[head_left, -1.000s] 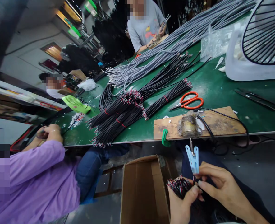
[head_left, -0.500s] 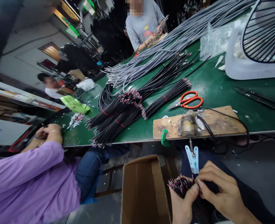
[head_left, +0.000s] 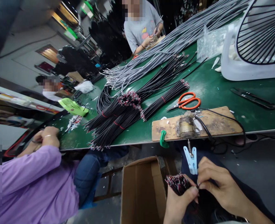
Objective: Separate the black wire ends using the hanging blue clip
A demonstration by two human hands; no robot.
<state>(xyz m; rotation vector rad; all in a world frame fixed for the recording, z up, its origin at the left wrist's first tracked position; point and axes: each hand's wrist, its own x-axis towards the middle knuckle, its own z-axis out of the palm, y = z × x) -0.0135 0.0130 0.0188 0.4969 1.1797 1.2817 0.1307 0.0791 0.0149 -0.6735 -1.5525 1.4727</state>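
My left hand [head_left: 180, 203] is closed around a bundle of black cables [head_left: 178, 183], whose stripped ends show red, white and black cores. Thumb and fingers of my right hand [head_left: 217, 183] pinch a black cable right beside my left thumb; most of that cable is hidden by the fingers. Just above my hands, a light-blue clothes-peg-like clip [head_left: 190, 160] hangs on the shaft of a small motor [head_left: 186, 127]. This motor is fixed to a wooden board [head_left: 217, 119] at the table edge. No wire is visible in the clip.
A green clamp [head_left: 163, 139] grips the board. Orange-handled scissors [head_left: 188, 100], tied black cable bundles [head_left: 118, 121], grey cables [head_left: 137, 67], black snips [head_left: 254, 98] and a fan [head_left: 230, 70] lie or stand on the green table [head_left: 212, 90]. A cardboard box [head_left: 139, 165] stands below. Co-workers sit nearby.
A cable end that stood up at the clip's lower tip no longer shows there. My right fingers remain pinched near my left thumb. The whole view has shifted slightly.
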